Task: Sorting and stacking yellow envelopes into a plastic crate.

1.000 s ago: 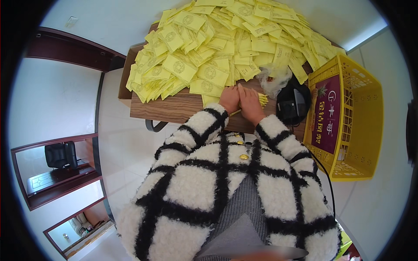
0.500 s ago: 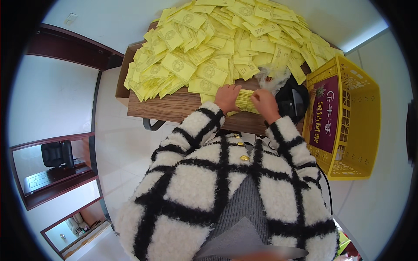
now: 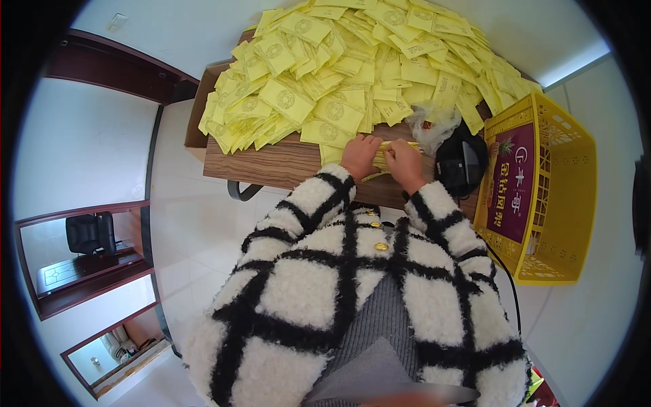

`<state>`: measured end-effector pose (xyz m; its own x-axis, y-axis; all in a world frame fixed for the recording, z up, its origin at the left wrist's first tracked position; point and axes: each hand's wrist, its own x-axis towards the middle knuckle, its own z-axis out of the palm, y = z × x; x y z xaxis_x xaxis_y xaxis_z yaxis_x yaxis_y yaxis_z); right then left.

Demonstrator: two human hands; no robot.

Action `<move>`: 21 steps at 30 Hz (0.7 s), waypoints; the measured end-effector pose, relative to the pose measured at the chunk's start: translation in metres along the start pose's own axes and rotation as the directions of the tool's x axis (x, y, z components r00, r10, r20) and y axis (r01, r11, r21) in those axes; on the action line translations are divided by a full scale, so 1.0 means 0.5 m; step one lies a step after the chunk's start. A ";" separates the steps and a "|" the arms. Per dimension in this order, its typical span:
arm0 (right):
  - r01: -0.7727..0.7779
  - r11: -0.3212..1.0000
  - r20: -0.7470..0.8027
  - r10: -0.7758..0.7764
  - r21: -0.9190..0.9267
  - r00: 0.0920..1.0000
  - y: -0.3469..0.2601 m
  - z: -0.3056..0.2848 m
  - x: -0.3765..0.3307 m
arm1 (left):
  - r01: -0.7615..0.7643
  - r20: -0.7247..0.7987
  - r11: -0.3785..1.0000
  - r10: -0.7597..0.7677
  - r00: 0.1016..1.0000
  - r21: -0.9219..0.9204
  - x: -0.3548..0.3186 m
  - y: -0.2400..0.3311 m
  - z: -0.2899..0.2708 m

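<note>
Near the table's front edge, my left hand (image 3: 360,157) is closed around the left end of a bundle of yellow paper packets (image 3: 381,161), seen edge-on. My right hand (image 3: 405,165) lies over the bundle's right part, fingers curled and pressed down on it. Most of the bundle is hidden between and under my hands. Just beyond them spreads a big heap of flat yellow packets (image 3: 339,74) with dark round prints. One loose yellow packet (image 3: 331,154) lies beside my left hand.
The heap covers much of the brown wooden table (image 3: 271,160). To the right sit a clear plastic bag (image 3: 436,126), a black device (image 3: 461,161) and a yellow plastic crate (image 3: 569,203). A cardboard box (image 3: 198,115) stands at the table's left end.
My right hand has shifted left over the bundle, closer to my left hand, and covers more of it. The whole view has shifted slightly.
</note>
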<state>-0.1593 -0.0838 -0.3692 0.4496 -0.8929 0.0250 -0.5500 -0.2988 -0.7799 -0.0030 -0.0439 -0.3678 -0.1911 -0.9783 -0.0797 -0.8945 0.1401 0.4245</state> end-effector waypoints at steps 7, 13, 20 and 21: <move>-0.033 0.990 0.061 0.041 -0.137 0.997 0.024 -0.098 0.006 | 0.019 0.021 0.995 -0.017 1.000 -0.102 -0.013 -0.008 -0.031; 0.072 0.975 0.171 -0.036 -0.210 0.985 0.076 -0.099 -0.026 | 0.132 -0.171 0.930 -0.200 0.965 -0.343 -0.077 -0.051 0.004; -0.041 0.998 0.200 0.049 -0.041 0.979 0.080 -0.073 -0.022 | 0.358 0.134 0.802 -0.337 0.932 -0.477 -0.075 -0.045 0.035; -0.043 0.998 0.199 0.051 -0.042 0.979 0.075 -0.079 -0.022 | 0.267 0.060 0.876 -0.265 0.962 -0.402 -0.071 -0.043 0.026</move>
<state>-0.2128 -0.0985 -0.3739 0.5520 -0.8220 -0.1396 -0.5982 -0.2738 -0.7531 0.0178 -0.0102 -0.3859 0.0290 -0.9694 -0.2437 -0.6722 -0.1994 0.7130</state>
